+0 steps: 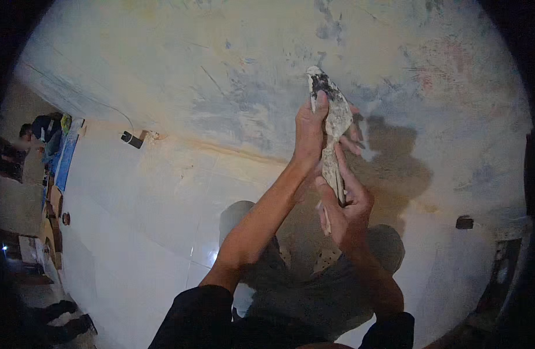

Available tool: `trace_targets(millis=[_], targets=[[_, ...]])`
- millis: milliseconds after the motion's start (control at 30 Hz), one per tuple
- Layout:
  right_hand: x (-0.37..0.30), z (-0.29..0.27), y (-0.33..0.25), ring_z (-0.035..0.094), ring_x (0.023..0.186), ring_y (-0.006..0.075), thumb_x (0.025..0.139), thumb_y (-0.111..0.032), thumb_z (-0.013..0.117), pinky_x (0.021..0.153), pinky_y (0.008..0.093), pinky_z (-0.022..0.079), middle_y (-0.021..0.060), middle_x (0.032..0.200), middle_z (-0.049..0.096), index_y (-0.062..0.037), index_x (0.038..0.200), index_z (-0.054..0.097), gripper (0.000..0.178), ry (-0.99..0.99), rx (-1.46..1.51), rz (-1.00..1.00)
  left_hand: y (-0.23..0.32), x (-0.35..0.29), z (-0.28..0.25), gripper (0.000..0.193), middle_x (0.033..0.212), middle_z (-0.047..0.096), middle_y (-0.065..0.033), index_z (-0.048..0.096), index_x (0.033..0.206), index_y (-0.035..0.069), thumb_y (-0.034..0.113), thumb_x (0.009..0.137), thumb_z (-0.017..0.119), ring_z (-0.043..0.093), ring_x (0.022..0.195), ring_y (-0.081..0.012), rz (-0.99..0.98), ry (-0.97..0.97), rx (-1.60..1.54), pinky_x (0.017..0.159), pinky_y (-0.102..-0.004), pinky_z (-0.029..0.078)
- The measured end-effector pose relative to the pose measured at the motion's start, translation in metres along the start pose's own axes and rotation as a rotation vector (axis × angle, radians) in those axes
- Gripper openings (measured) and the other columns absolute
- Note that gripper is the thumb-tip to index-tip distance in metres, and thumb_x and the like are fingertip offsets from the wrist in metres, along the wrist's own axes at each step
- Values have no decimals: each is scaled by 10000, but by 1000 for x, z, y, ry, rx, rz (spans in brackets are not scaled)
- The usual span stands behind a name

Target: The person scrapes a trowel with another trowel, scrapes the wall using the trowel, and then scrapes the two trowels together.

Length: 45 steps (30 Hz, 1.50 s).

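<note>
A putty knife [339,116] crusted with pale dried filler is held up in front of the patchy wall [244,87]. Dark smears mark the upper part of its blade. My left hand [310,132] grips the blade, thumb on the near face and fingertips showing past its far edge. Lower down, my right hand [351,214] is closed round the coated handle, thumb against it. A second thin pale strip shows beside the handle; whether it belongs to another tool I cannot tell. Both hands are in front of my bent knees.
A black socket box [131,139] with a thin wire sits at the wall's foot on the left, another dark box [465,222] on the right. Pale glossy tiles [139,227] cover the floor. Far left are a person [46,129], a blue-edged board [65,160] and wooden pieces [53,224].
</note>
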State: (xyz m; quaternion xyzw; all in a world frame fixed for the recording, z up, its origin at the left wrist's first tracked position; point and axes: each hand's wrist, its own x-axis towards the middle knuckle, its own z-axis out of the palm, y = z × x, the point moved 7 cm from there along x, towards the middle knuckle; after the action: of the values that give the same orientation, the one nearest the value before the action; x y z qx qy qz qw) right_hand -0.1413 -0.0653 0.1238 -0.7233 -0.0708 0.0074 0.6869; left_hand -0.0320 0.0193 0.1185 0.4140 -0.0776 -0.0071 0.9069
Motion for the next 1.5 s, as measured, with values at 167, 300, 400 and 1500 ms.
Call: trace_targets(millis=[167,300,400,1500], targets=[[-26,3,6,424,440,33,910,-55,579,382,220,365,49,756,623,-18,1420,375,550,-29,115,135,-32,-25,-33,449,783,642,-112,577,981,4,434,982,446,633,591,-172,8,157,213,454,-294,529],[-42,-9,0,425,407,48,894,-22,561,355,232,365,82,785,624,-30,1432,351,577,4,89,229,-44,-44,-14,422,826,650,-97,537,989,30,450,958,503,619,713,-159,-3,191,162,620,-305,528],[-47,-8,-4,442,430,51,873,6,539,367,225,382,97,842,623,-32,1439,334,603,-14,-24,204,-31,-52,2,432,835,648,-102,523,1002,32,460,949,514,622,696,-157,-83,118,-87,604,-301,531],[-64,-30,-36,477,546,68,894,-59,513,454,210,425,77,844,564,-46,1475,237,643,-138,-9,327,12,-46,33,418,890,643,-189,392,1101,42,431,965,458,663,608,-275,74,82,-203,445,-388,589]])
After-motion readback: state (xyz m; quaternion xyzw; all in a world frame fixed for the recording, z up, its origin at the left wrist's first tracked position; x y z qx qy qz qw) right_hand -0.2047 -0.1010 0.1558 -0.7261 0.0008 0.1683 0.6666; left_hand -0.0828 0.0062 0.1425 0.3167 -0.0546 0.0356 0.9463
